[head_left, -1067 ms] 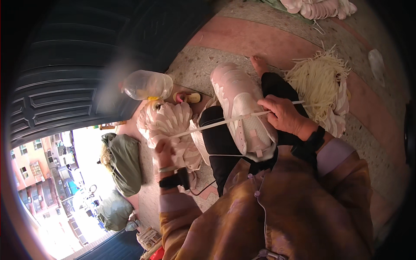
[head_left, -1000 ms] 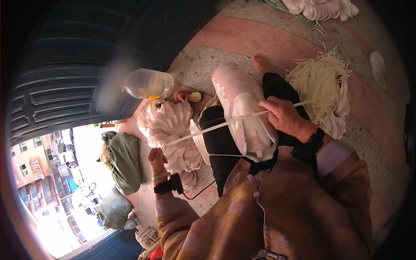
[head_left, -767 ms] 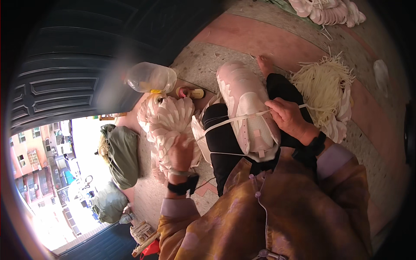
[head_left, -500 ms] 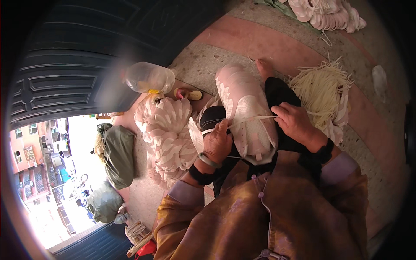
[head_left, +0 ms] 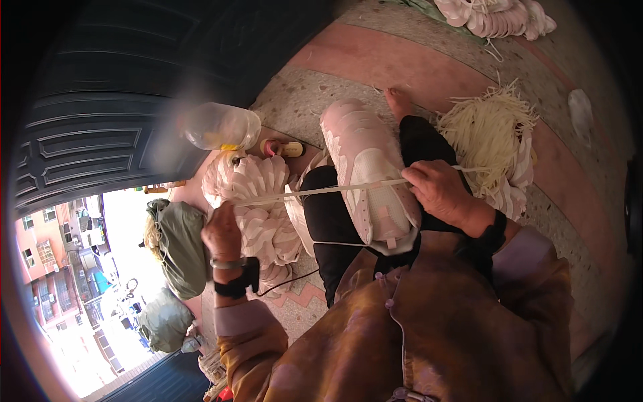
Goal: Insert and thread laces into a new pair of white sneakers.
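Note:
Across my lap rests a pink and white shoe upper (head_left: 356,144), its toe pointing away; more layers appear to lie beneath it. A pale shoelace (head_left: 321,192) stretches nearly straight over its throat, between my two hands. My left hand (head_left: 222,234) is closed on the lace's left end, out beyond my left knee. My right hand (head_left: 439,191) pinches the lace just right of the upper, and a length trails rightward from it. Another thin strand runs low across the upper's heel end.
Left of my legs lies a heap of pink and white uppers (head_left: 264,221). A bundle of cream laces (head_left: 489,130) is at my right. Beyond stand a clear plastic jug (head_left: 228,126), a slipper (head_left: 291,149), grey-green sacks (head_left: 179,248) and dark panelled doors (head_left: 87,144).
My left hand has swung far left from beside the upper, pulling the lace out long and taut. My right hand stays near the upper's right side, still pinching the lace.

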Demonstrator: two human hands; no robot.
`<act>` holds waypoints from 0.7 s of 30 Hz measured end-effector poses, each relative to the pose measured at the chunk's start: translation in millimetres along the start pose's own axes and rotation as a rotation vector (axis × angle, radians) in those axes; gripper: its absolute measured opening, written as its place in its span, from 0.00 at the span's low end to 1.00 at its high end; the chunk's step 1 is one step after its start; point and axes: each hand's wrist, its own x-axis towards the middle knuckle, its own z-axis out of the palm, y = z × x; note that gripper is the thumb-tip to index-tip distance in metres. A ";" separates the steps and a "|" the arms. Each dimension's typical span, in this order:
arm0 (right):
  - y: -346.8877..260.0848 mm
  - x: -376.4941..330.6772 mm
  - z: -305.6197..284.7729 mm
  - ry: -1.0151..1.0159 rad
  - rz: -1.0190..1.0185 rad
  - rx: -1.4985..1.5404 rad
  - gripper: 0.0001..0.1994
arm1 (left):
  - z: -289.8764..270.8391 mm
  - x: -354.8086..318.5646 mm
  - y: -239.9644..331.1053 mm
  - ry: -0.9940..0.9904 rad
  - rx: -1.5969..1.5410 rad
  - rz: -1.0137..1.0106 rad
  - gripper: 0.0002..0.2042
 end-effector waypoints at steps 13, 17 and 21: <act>13.1 1.8 -69.9 -0.044 -0.355 -0.350 0.04 | -68.4 -38.8 -127.9 -0.064 0.143 -0.316 0.09; 29.8 -25.1 -144.7 -0.148 -0.393 -0.531 0.06 | -88.9 -28.9 -158.2 -0.047 0.137 -0.269 0.10; 65.8 -70.0 -226.5 -0.165 -0.241 -0.842 0.15 | -139.0 -8.9 -168.2 -0.020 0.096 -0.394 0.09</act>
